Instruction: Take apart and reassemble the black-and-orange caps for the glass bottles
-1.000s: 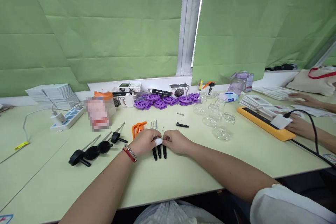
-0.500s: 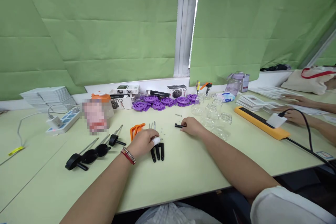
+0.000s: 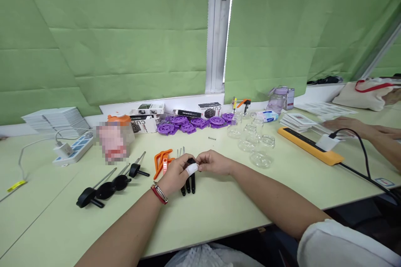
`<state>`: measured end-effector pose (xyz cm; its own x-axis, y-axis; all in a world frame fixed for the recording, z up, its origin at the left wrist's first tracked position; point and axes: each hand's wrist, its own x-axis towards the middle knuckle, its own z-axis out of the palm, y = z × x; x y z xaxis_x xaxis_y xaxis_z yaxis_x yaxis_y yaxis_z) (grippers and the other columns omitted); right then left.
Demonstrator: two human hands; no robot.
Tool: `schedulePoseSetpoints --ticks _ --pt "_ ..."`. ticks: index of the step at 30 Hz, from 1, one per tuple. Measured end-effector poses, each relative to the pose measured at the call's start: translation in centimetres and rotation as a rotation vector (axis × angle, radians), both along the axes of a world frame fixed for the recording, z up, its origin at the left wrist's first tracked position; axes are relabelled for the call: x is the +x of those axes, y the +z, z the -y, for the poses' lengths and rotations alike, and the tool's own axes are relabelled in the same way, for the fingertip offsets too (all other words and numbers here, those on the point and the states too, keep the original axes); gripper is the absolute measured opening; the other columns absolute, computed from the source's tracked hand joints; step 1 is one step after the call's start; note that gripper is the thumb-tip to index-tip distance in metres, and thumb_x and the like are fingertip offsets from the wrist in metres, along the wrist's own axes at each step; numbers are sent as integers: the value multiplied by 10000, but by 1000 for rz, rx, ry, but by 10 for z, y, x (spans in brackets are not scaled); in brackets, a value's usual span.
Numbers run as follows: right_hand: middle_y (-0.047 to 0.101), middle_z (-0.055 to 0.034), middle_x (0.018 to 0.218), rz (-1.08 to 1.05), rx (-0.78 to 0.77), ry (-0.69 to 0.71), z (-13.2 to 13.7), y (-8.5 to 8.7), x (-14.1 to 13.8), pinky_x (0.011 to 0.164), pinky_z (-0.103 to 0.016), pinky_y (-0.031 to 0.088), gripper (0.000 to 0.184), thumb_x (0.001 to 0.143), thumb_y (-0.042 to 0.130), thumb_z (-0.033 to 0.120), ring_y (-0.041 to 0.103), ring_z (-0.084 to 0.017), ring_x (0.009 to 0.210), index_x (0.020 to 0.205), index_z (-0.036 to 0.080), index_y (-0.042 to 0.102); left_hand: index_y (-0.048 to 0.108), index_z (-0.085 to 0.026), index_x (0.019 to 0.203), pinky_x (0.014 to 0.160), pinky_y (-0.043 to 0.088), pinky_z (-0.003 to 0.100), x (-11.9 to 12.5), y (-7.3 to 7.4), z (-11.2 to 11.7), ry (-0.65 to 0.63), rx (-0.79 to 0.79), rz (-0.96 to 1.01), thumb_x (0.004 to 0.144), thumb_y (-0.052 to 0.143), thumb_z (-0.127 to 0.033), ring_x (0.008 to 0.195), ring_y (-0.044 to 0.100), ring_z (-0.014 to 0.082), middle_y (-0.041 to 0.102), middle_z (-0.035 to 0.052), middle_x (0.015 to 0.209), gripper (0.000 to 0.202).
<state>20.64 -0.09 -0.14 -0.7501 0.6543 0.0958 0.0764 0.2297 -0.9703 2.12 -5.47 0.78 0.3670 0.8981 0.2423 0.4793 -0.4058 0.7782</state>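
Note:
My left hand [image 3: 179, 172], with a white wrap on the thumb, is closed around a small black plastic part [image 3: 191, 161], mostly hidden by the fingers. My right hand [image 3: 214, 162] meets it from the right, fingertips pinched at the same part. Directly below the hands, several black handles [image 3: 188, 187] lie side by side with thin metal rods at their far end. Orange plastic pieces [image 3: 161, 162] rest to the left of my left hand. Beyond the right hand lies a small metal spring [image 3: 212, 138].
Several black parts with metal shafts [image 3: 106, 190] lie at left. Purple plastic discs [image 3: 188, 127] and printed boxes [image 3: 144, 124] line the back. Clear jars [image 3: 261, 156] stand at right, near a yellow power strip [image 3: 310, 146]. Another person's hands [image 3: 351, 125] rest on papers at far right.
My right hand has moved left and toward me, bringing the black part to my left hand. The left hand has shifted slightly right. The other person's hands have moved on the papers.

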Motion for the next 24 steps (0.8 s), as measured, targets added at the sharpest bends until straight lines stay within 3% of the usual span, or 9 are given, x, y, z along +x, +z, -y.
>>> schedulePoseSetpoints --ticks 2,6,8,13,19,24 --pt "642 -20 771 34 64 -97 -12 -5 7 727 -281 444 206 720 666 320 566 -135 724 818 140 642 576 -180 909 609 411 233 0 2 2 16 -15 18 832 522 -340 665 517 118 586 0 750 186" --pt "675 -69 920 211 323 -719 -49 -20 31 785 -290 443 177 801 567 246 598 -168 832 912 159 673 571 -173 841 545 395 229 1 3 6 -7 -89 -56 829 526 -390 586 506 114 567 -6 664 222" --pt "680 -82 948 411 404 -857 -64 -28 42 792 -293 435 205 801 565 210 605 -182 847 959 164 688 574 -176 809 548 391 238 3 2 7 -32 -42 -153 823 535 -393 588 510 122 566 -2 660 221" --pt "680 -66 1014 597 454 -834 -74 -37 47 763 -263 428 249 831 546 253 608 -175 869 1018 185 695 580 -189 771 681 400 283 5 0 5 -93 226 -340 818 548 -332 747 519 166 578 23 762 154" --pt "671 -45 1012 701 513 -801 -70 -32 39 739 -256 400 191 827 542 243 598 -168 866 863 205 726 548 -189 800 714 402 301 4 0 3 -139 231 -355 829 527 -297 775 507 178 576 31 799 114" --pt "661 -63 962 655 534 -798 -69 -33 36 763 -269 392 183 818 535 189 582 -169 862 802 179 717 544 -189 818 733 405 314 4 -1 3 -132 198 -358 821 530 -293 798 507 189 583 34 808 105"
